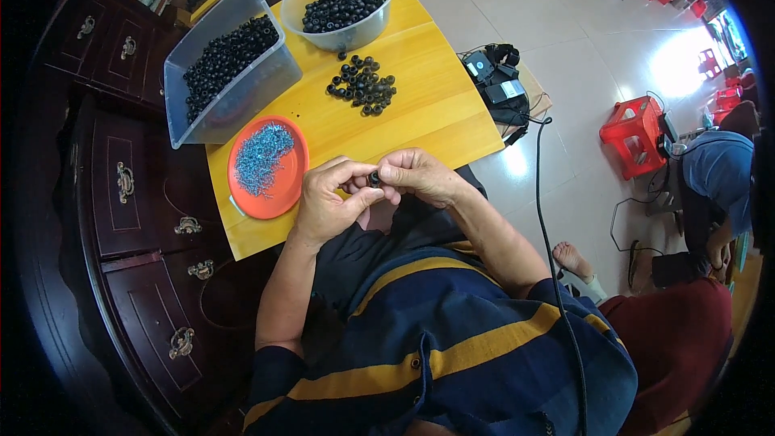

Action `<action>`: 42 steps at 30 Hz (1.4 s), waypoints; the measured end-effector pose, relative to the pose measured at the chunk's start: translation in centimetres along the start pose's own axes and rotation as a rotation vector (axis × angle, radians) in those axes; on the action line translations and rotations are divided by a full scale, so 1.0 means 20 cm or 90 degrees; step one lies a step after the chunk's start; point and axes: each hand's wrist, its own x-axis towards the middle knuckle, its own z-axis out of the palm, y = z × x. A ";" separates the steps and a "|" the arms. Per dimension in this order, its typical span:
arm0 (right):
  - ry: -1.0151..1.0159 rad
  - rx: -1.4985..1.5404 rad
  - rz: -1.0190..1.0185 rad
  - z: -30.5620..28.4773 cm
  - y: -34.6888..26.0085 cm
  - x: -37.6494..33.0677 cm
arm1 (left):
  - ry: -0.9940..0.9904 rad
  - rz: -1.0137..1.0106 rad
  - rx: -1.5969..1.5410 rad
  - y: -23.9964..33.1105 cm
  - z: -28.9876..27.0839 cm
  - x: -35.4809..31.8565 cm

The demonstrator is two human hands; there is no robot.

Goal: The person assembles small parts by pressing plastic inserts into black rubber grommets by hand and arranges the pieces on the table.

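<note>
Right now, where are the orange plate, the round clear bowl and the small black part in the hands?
orange plate (284,194): head view, bare lower right rim.
round clear bowl (365,32): head view, front wall.
small black part (374,179): head view, its visible middle between the fingertips.

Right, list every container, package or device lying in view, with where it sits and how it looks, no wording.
Clear tub: table's far left, rectangular, full of black beads.
Clear bowl: far end of the table, round, black beads inside.
Orange plate: near the left hand, round, holding blue bits.
Black devices: right of the table, boxy, cabled.
No labels or screens can be made out.
</note>
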 end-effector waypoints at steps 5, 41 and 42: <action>-0.035 0.005 0.005 -0.02 -0.02 0.01 | -0.008 -0.008 -0.017 0.02 0.00 0.00; 0.065 0.121 -0.022 0.02 0.04 0.02 | 0.142 0.080 0.136 0.04 0.10 -0.02; 0.089 0.146 -0.041 0.03 0.04 0.03 | 0.162 0.155 0.198 0.02 0.10 -0.02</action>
